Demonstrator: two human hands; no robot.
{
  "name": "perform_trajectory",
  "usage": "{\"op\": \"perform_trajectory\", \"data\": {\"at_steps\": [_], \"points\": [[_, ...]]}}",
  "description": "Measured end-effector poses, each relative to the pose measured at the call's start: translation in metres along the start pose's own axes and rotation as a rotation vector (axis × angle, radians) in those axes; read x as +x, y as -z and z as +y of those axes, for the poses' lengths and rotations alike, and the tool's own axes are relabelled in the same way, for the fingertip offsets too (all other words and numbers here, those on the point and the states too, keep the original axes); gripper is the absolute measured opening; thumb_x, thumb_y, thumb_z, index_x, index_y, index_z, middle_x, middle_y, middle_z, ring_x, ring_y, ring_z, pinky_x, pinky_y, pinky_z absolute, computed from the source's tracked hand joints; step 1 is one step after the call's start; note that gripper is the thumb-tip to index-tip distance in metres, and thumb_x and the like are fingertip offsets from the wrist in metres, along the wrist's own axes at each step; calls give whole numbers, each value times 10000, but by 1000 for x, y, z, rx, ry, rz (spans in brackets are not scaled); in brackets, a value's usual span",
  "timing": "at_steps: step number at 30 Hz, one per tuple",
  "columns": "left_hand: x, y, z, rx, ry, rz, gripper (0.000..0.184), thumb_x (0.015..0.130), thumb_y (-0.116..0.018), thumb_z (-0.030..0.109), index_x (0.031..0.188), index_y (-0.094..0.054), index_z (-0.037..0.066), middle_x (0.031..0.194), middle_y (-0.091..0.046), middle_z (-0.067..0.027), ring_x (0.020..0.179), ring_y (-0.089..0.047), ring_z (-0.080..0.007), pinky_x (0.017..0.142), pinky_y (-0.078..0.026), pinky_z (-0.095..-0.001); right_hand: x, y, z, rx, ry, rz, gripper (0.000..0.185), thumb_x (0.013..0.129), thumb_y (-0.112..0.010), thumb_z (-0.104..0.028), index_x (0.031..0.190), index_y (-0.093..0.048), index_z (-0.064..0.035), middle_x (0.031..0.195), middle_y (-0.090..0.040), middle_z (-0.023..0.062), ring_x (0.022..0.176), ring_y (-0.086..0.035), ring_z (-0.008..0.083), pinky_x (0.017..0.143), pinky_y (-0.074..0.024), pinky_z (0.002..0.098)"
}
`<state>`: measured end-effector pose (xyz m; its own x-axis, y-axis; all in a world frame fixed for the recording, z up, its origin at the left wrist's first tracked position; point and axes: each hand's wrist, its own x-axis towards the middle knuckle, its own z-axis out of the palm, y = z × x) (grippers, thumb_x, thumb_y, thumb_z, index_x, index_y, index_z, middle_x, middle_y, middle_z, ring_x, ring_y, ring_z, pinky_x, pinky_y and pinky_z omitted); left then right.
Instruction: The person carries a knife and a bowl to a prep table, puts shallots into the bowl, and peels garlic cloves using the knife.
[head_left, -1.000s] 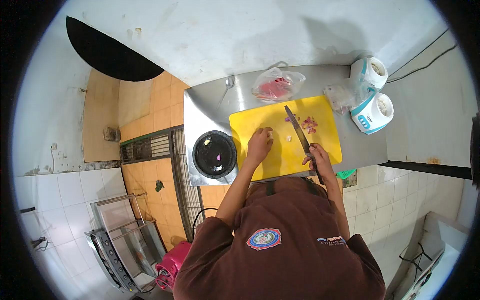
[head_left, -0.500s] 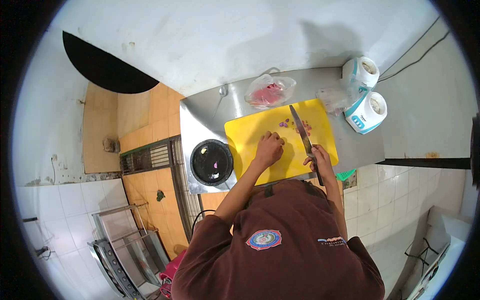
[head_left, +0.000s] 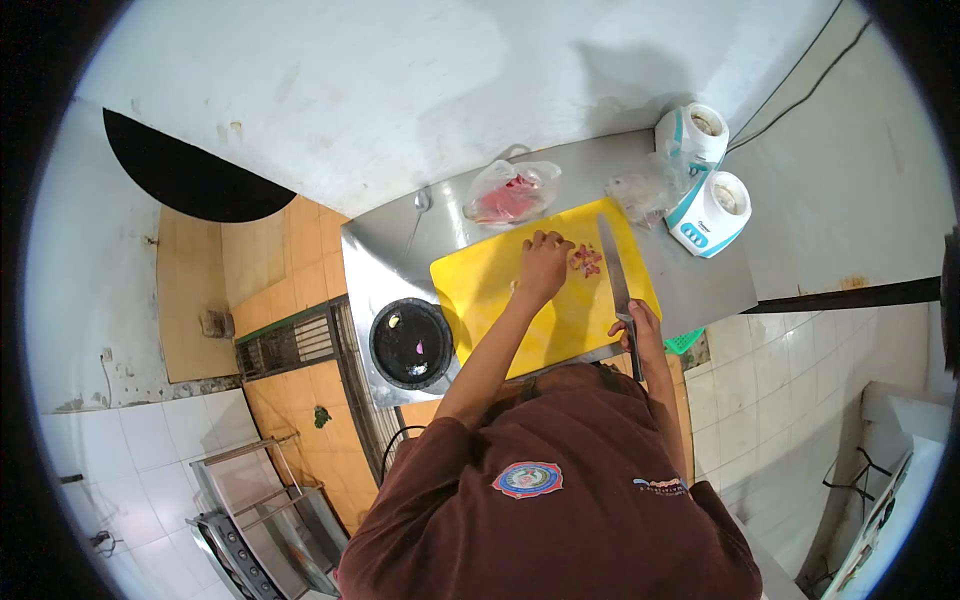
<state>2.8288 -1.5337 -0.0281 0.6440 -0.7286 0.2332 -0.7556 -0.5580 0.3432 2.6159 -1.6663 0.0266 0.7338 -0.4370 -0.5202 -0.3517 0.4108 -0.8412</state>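
Blk bowl at L end of counter, small bits inside; spoon behind. Yellow board next, bag behind it. L hand over board, fingers curled, nr chopped pcs; can't tell if gripping. Knife R of pcs, handle in R hand. Blender bases far R.

Beyond the grip and to its right, I see two blender bases, white and teal: one farther back, one nearer. Clear crumpled plastic lies just beside them. Well left, beyond the grip, rests a metal spoon; farther left, a slatted floor grate.
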Motion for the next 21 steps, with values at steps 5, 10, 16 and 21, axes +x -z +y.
{"op": "perform_trajectory", "data": {"at_steps": [5,10,16,21], "points": [[-6,1,-18,-46,153,-6,273,811,-650,35,1067,-704,117,1094,-621,-117,1077,-565,-331,877,-485,-483,-6,7,0,27,2,55,364,999,-519,-390,1138,-580,-59,678,-650,108,422,-449,75,420,-332,220],[-14,-17,-49,-288,108,-1,255,838,-674,60,1092,-689,68,998,-653,-178,952,-629,-367,821,-508,-459,-2,9,7,39,-23,62,362,996,-522,-404,1111,-589,-67,676,-649,100,422,-441,74,420,-334,215],[-13,-4,-39,-356,205,-13,206,839,-692,62,1043,-687,32,980,-651,-188,921,-643,-366,795,-521,-456,-1,3,4,-33,-10,-21,379,998,-524,-410,1113,-590,-55,670,-650,94,418,-444,70,410,-325,215],[-5,8,-26,-568,201,51,212,826,-657,-10,1034,-674,25,967,-647,-202,898,-638,-393,778,-526,-466,-1,1,4,-37,1,-9,392,998,-529,-404,1130,-590,-40,664,-648,101,405,-443,71,404,-326,212]]}}
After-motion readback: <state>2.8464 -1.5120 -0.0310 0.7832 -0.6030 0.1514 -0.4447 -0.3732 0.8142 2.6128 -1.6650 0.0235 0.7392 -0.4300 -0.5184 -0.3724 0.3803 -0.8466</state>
